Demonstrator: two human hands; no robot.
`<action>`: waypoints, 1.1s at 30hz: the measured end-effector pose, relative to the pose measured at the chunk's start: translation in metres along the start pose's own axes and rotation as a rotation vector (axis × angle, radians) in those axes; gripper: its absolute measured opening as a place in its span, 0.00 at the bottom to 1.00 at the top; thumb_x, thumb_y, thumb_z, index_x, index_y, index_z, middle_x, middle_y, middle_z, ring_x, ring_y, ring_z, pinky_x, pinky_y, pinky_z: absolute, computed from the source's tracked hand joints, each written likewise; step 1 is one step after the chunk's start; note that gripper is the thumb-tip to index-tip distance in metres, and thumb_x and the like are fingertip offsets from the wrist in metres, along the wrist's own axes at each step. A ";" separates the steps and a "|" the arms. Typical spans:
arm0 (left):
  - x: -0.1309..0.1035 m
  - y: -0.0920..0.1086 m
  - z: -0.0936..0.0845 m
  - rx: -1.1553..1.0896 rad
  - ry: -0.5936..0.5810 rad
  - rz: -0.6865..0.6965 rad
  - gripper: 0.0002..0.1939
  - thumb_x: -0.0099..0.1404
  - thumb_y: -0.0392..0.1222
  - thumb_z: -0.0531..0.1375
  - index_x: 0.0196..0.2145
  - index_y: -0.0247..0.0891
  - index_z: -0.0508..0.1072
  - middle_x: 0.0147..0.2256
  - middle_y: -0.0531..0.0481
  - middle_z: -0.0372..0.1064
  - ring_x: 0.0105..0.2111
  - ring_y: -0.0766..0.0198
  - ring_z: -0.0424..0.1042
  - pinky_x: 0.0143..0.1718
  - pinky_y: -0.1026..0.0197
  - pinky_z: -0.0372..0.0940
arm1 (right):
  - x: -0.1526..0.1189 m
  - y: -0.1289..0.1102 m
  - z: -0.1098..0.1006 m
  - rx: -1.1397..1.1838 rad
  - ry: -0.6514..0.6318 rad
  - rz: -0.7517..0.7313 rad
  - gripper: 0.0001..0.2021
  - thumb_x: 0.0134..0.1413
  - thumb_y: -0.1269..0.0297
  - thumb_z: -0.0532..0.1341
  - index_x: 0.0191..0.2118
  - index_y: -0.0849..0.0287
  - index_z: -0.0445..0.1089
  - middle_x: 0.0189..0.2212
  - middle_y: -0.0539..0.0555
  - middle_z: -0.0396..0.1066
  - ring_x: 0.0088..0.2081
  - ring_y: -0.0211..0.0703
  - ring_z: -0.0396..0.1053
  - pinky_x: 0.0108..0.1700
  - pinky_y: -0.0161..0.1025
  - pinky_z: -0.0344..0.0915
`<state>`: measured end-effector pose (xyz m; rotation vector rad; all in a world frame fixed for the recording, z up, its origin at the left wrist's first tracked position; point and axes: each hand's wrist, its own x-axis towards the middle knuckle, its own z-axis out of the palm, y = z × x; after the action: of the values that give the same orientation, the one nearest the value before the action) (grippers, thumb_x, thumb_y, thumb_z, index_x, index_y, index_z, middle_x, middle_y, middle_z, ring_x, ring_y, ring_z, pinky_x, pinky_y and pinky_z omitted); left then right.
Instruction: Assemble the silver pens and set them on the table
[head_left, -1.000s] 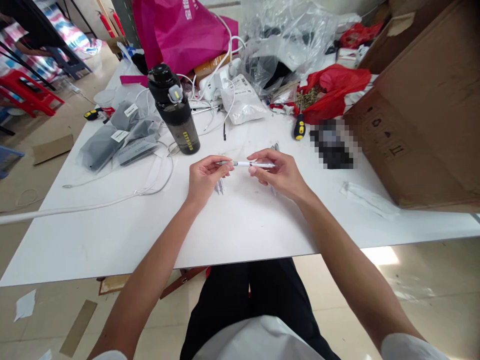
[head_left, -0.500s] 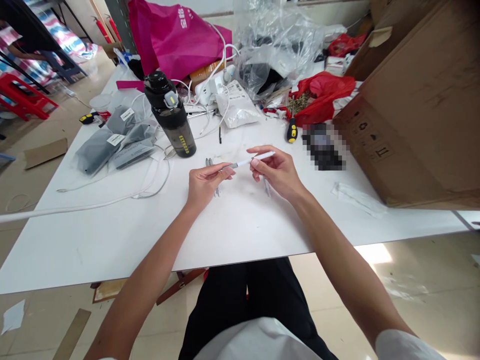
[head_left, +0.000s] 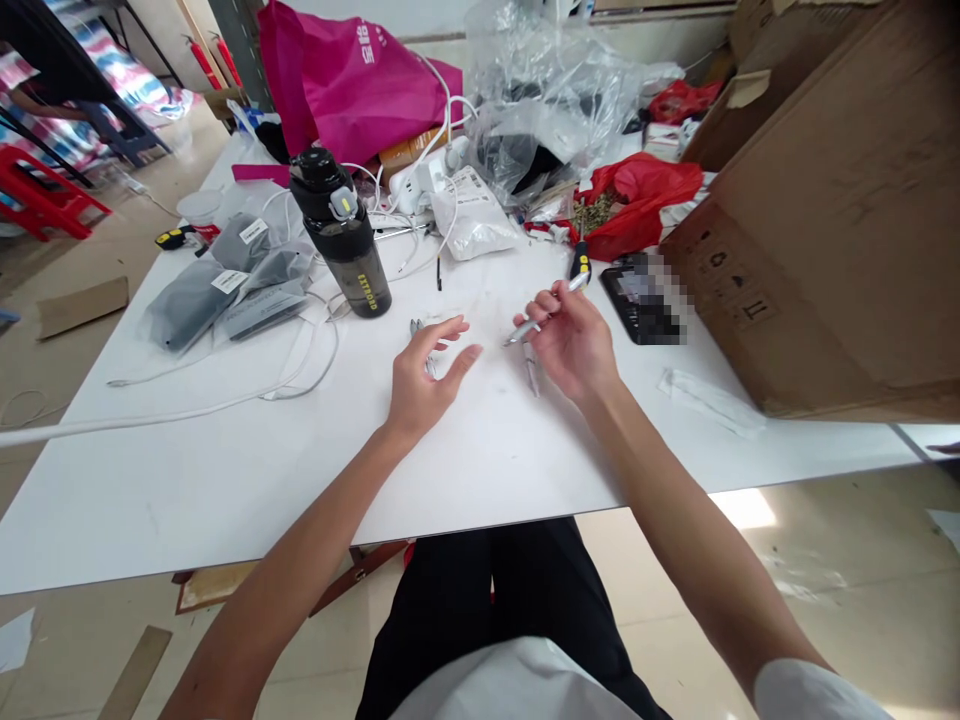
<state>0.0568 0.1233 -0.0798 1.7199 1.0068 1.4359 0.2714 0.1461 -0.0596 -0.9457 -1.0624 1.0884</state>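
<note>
Head view: I am seeing the right hand pinching a white pen, tilted over the table middle, while the left hand is hovering open-fingered just left, near small metal parts.

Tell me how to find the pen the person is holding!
Start at the tall dark water bottle standing on the white table. Look to its right, where the right hand pinches a thin silver-and-white pen, tilted above the table. Other small pen parts lie flat; this one is lifted.
</note>
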 end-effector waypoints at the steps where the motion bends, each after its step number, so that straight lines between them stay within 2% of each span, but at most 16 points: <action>1: 0.001 0.000 -0.002 0.008 0.032 -0.018 0.19 0.72 0.56 0.69 0.54 0.45 0.82 0.52 0.43 0.82 0.50 0.54 0.79 0.54 0.52 0.70 | 0.003 -0.003 -0.008 -0.005 0.006 -0.018 0.33 0.57 0.22 0.60 0.31 0.50 0.56 0.24 0.48 0.58 0.30 0.46 0.65 0.34 0.45 0.69; 3: 0.004 -0.001 -0.006 0.010 0.097 -0.061 0.16 0.76 0.57 0.65 0.50 0.44 0.82 0.48 0.44 0.83 0.48 0.56 0.80 0.54 0.54 0.70 | 0.007 -0.005 -0.024 0.000 -0.003 -0.056 0.36 0.58 0.18 0.53 0.28 0.49 0.53 0.20 0.46 0.48 0.24 0.45 0.54 0.27 0.45 0.61; 6: 0.007 -0.003 -0.009 -0.020 0.152 -0.112 0.17 0.76 0.59 0.63 0.47 0.43 0.82 0.44 0.45 0.82 0.47 0.56 0.80 0.53 0.56 0.70 | 0.010 -0.005 -0.042 -0.012 -0.065 -0.083 0.38 0.56 0.16 0.53 0.24 0.49 0.50 0.17 0.44 0.36 0.21 0.42 0.39 0.22 0.44 0.47; 9: 0.008 -0.006 -0.008 -0.041 0.165 -0.132 0.18 0.76 0.60 0.63 0.45 0.43 0.82 0.42 0.46 0.82 0.47 0.57 0.80 0.52 0.56 0.71 | 0.008 -0.006 -0.045 -0.014 -0.093 -0.069 0.39 0.55 0.16 0.54 0.22 0.49 0.48 0.15 0.43 0.32 0.21 0.41 0.34 0.22 0.44 0.41; 13: 0.007 -0.004 -0.007 -0.009 0.142 -0.137 0.18 0.78 0.59 0.62 0.45 0.42 0.81 0.43 0.46 0.82 0.48 0.57 0.80 0.49 0.57 0.70 | 0.003 -0.011 -0.035 0.119 0.035 0.000 0.41 0.50 0.14 0.54 0.23 0.50 0.43 0.16 0.44 0.34 0.22 0.40 0.34 0.22 0.44 0.42; 16: 0.006 0.000 -0.007 0.055 0.122 -0.140 0.18 0.79 0.58 0.60 0.44 0.42 0.81 0.42 0.46 0.83 0.48 0.57 0.80 0.45 0.59 0.69 | 0.001 -0.012 -0.031 0.310 0.089 0.086 0.40 0.53 0.21 0.61 0.23 0.51 0.42 0.17 0.44 0.35 0.22 0.39 0.33 0.22 0.42 0.42; 19: 0.006 0.003 -0.007 0.084 0.094 -0.134 0.17 0.79 0.57 0.60 0.44 0.42 0.81 0.40 0.46 0.83 0.47 0.57 0.79 0.42 0.59 0.69 | -0.001 -0.012 -0.030 0.532 0.095 0.145 0.37 0.59 0.30 0.64 0.23 0.52 0.43 0.17 0.43 0.36 0.21 0.37 0.33 0.21 0.41 0.41; 21: 0.005 0.004 -0.006 0.086 0.068 -0.129 0.16 0.79 0.55 0.61 0.44 0.41 0.80 0.39 0.47 0.82 0.47 0.57 0.79 0.42 0.59 0.69 | -0.001 -0.011 -0.030 0.603 0.087 0.175 0.36 0.60 0.33 0.64 0.23 0.52 0.44 0.17 0.43 0.37 0.21 0.37 0.34 0.21 0.41 0.42; 27: 0.003 0.003 -0.006 0.088 -0.021 -0.139 0.15 0.78 0.55 0.62 0.47 0.42 0.80 0.39 0.47 0.82 0.46 0.57 0.80 0.37 0.60 0.68 | -0.003 -0.010 -0.030 0.547 0.003 0.124 0.35 0.60 0.36 0.66 0.22 0.53 0.44 0.18 0.43 0.35 0.21 0.37 0.33 0.23 0.40 0.43; 29: 0.002 0.002 -0.007 0.080 -0.071 -0.124 0.14 0.77 0.54 0.63 0.48 0.43 0.80 0.40 0.48 0.82 0.47 0.57 0.80 0.42 0.59 0.70 | -0.005 -0.014 -0.026 0.504 -0.016 0.094 0.35 0.60 0.34 0.65 0.22 0.53 0.44 0.18 0.43 0.35 0.22 0.37 0.33 0.23 0.40 0.45; 31: 0.001 0.001 -0.007 0.072 -0.150 -0.091 0.15 0.75 0.53 0.66 0.53 0.43 0.80 0.43 0.48 0.83 0.49 0.57 0.80 0.52 0.56 0.71 | -0.009 -0.018 -0.015 0.458 -0.053 0.064 0.36 0.61 0.30 0.62 0.22 0.53 0.45 0.19 0.44 0.36 0.22 0.37 0.35 0.24 0.40 0.48; 33: -0.001 -0.001 -0.006 0.045 -0.255 -0.052 0.23 0.70 0.52 0.71 0.59 0.45 0.78 0.49 0.47 0.83 0.52 0.56 0.79 0.60 0.52 0.69 | -0.017 -0.021 0.004 0.412 -0.116 0.038 0.36 0.63 0.28 0.59 0.22 0.53 0.47 0.20 0.45 0.39 0.22 0.38 0.39 0.26 0.41 0.55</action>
<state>0.0502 0.1230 -0.0799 1.8408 0.9426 1.1347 0.2701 0.1253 -0.0418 -0.5807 -0.8679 1.3436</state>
